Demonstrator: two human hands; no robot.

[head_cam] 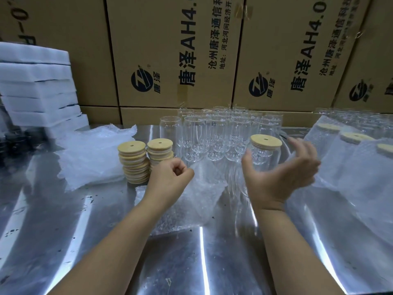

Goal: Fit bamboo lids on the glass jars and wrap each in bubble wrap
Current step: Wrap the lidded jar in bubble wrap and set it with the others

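A wall of cardboard boxes [174,50], printed in dark lettering and cut off at the top of the frame, closed the far edge of the bench [202,262]. Its steel top was shiny and streaked with glare, and bare room lay only along the near side, around our forearms. At the left, a leaning stack of white foam slabs [38,86] ran out of frame. Some dark objects below it were too dim for us to make out. Beside the stack lay a crumpled heap of bubble wrap [91,156]. On the right, wrapped jars [350,150] showed pale lids through cloudy film, and the frame cut off the nearest ones. The bare glass jars [212,133] crowded upright against the boxes, their outlines merging so that we could not count them. A bubble wrap sheet [195,201] lay between our hands. The left hand [170,179] was clenched at the sheet's edge, and we could not tell whether it pinched the film. The right hand [276,177] was released with its fingers spread and blurred, just beside the lidded jar [260,156], which stood at the sheet's far end. Two stacks of lids [134,162] stood near the left hand, round and matte, with a small hole in the top lid of each. One bamboo lid [265,141] sat on the lidded jar.
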